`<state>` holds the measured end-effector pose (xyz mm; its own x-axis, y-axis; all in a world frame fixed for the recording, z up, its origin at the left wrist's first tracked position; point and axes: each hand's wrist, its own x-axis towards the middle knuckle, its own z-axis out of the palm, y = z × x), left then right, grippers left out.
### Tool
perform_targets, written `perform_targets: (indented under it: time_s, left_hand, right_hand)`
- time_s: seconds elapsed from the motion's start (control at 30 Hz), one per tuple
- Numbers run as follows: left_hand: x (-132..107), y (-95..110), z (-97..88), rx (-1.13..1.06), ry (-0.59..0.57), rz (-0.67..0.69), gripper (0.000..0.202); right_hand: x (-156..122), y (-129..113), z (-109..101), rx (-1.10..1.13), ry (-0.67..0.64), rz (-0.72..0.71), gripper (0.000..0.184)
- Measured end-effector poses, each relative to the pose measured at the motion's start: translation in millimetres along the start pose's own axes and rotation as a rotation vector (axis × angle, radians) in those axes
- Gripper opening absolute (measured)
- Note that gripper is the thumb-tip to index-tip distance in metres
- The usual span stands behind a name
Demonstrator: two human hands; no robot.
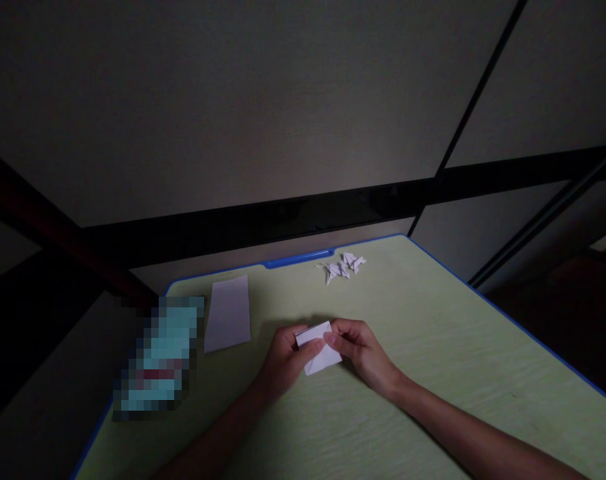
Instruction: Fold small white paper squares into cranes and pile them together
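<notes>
Left hand (285, 360) and right hand (361, 353), thumbs and fingers gripping a small folded white paper (323, 361) between them, flat-faced, crisp-edged, above pale green, faintly streaked tabletop (433, 333), smooth oblong paper sheet (229, 313) leftward, spiky folded-paper pieces (337, 269) beyond, matte panelled wall (257, 100) behind.

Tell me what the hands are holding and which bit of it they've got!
A small folded white paper. The left hand holds its left side and the right hand its right side, with both thumbs on top.
</notes>
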<state>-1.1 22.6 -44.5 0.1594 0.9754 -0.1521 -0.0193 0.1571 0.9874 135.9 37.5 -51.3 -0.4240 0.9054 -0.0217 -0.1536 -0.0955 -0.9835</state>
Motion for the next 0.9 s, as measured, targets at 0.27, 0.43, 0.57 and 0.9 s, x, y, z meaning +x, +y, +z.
perform_targets:
  time_s: [0.27,0.43,0.57,0.9]
  left_hand:
    - [-1.5,3.7,-2.7,-0.012,-0.098,-0.087,0.021]
    - [0.8,1.9,-0.7,-0.032,-0.093,-0.078,0.023]
    - [2.4,-0.6,0.3,-0.094,0.034,-0.066,0.025]
    - [0.8,6.6,0.9,-0.084,0.046,0.023,0.027]
  right_hand:
    - [1.5,-4.4,-0.4,-0.061,-0.036,0.008,0.035]
    - [-0.7,-1.6,-0.6,-0.133,0.021,-0.02,0.034]
    - [2.0,-1.4,0.6,-0.137,0.078,-0.063,0.033]
    - [0.2,-0.8,0.1,0.006,-0.037,-0.037,0.028]
